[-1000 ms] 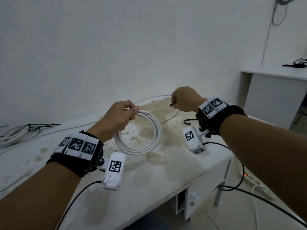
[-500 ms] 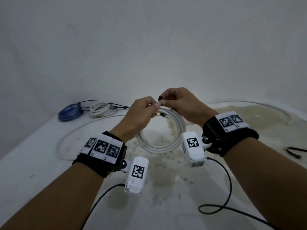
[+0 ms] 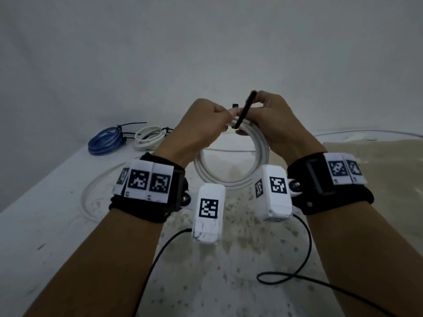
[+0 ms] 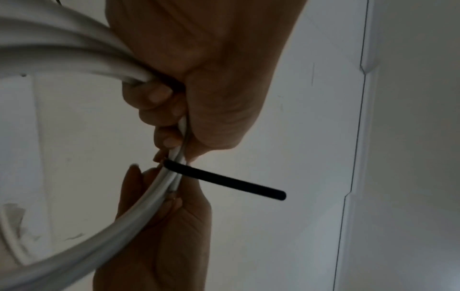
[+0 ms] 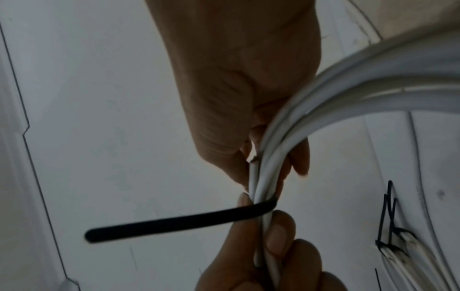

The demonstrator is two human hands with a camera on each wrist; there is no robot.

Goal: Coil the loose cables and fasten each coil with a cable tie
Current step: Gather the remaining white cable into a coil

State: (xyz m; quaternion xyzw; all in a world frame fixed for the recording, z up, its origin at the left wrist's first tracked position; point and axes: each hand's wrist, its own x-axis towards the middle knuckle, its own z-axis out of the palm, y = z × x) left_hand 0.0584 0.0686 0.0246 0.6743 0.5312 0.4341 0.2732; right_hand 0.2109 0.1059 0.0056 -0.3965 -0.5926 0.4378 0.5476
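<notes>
1. White cable coil [image 3: 231, 175] hangs as a round loop in the air above the bench [image 3: 57, 213], gripped at its top by both hands.
2. Left hand [image 3: 201, 126] has its fingers [image 4: 154, 98] curled round the bundled strands at the top of the loop, clamped on the coil.
3. Right hand [image 3: 272, 124] meets the left at the same spot; its thumb and fingers [image 5: 278, 232] pinch the strands just beside the left hand's grip.
4. A black cable tie [image 3: 245, 108] crosses the bundle between the two hands, its strap bent round the strands; the free tail sticks up and away from the coil. In the wrist views the tail [image 4: 224, 180] juts straight out from the bundle. Whether the right fingers also pinch the tie cannot be told.
5. At the far left of the bench lie a blue cable coil [image 3: 106, 140] and a thinner white coil [image 3: 148, 137], side by side, each with black ties on it.
6. A long loose white cable [image 3: 343, 132] runs along the back of the bench.
7. Black leads [image 3: 304, 255] from the wrist cameras trail over the stained bench top near the forearms.
</notes>
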